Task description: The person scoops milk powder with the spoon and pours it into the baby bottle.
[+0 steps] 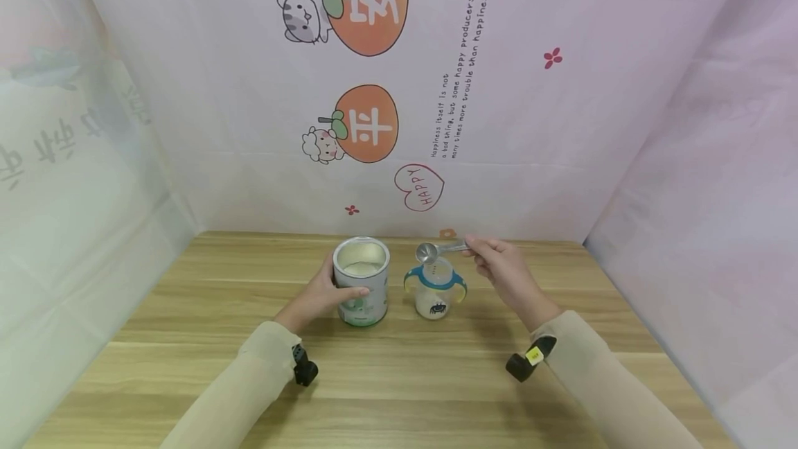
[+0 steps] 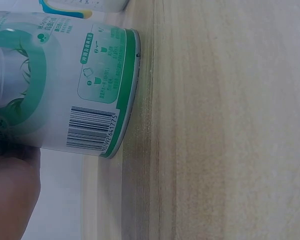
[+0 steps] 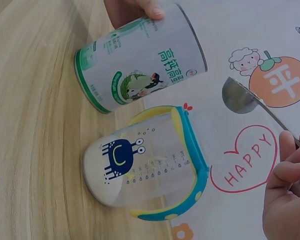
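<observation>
Your left hand [image 1: 320, 295] holds the can [image 1: 369, 302], thumb across its near side and the other fingers mostly hidden behind it. The can is to the left of the bottle [image 1: 426, 302], just beside it and apart from it. It is lidless, with a pale fill inside; its wall is white with a green band round the base and a barcode. You cannot tell whether that base sits fully flat.

Your right hand [image 1: 503, 274], up to the right of the bottle, pinches the end of the handle of a metal spoon [image 1: 427, 253] in a narrow grip. The spoon's bowl hangs above the bottle's mouth without touching it; what the bowl carries, you cannot tell.

The bottle stands upright on the wooden table [image 1: 399, 393], clear-walled, with a blue and yellow collar [image 3: 197, 155] and a handle on either side. A dark blue one-smile creature [image 3: 119, 156] is printed on the front above some white contents [image 3: 97, 175], and a scale runs up the wall.

Behind the bottle hangs a printed cloth [image 1: 530, 151] with a red heart [image 1: 420, 188]. Your pale sleeves [image 1: 595, 366] reach in from the near side of the bottle, a black wrist camera [image 1: 304, 368] at each cuff.
</observation>
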Demonstrator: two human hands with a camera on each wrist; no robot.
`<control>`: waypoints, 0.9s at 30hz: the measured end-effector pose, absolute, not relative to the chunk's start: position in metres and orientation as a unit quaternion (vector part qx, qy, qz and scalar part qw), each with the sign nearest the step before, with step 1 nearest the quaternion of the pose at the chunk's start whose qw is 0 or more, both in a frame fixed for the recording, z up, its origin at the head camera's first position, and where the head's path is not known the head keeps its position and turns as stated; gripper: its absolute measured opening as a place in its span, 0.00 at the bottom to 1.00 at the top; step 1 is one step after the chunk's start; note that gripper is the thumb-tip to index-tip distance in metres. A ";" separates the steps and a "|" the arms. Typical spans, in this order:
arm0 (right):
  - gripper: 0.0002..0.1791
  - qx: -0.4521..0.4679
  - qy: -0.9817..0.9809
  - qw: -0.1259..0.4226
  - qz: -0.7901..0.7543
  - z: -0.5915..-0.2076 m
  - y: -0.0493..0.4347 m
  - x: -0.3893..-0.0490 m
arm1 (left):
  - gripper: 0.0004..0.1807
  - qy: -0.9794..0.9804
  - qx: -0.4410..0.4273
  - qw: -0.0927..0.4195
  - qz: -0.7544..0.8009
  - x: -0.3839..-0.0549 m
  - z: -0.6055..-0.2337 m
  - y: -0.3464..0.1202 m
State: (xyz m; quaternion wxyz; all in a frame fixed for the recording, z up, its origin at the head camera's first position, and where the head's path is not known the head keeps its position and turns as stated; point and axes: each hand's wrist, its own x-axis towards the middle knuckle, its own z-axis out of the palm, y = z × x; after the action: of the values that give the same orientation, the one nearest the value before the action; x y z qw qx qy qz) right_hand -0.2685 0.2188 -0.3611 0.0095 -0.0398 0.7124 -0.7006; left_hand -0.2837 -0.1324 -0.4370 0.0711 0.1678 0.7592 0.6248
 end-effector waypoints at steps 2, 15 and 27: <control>0.16 -0.038 0.705 0.022 -0.707 -0.359 0.216 -0.268 | 0.57 0.760 0.166 0.071 0.625 -0.283 -0.436 -0.132; 0.21 -0.044 0.696 0.063 -0.714 -0.348 0.195 -0.268 | 0.56 0.754 0.168 0.074 0.630 -0.282 -0.436 -0.133; 0.11 -0.068 0.692 0.067 -0.715 -0.345 0.176 -0.270 | 0.55 0.752 0.171 0.073 0.632 -0.281 -0.434 -0.132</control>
State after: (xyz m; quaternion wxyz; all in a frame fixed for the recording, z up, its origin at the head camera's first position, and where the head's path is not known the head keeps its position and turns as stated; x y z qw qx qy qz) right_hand -0.2703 0.1761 -0.3447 0.0672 -0.0676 0.6924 -0.7152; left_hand -0.2812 -0.1320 -0.4338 0.0734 0.1713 0.7525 0.6317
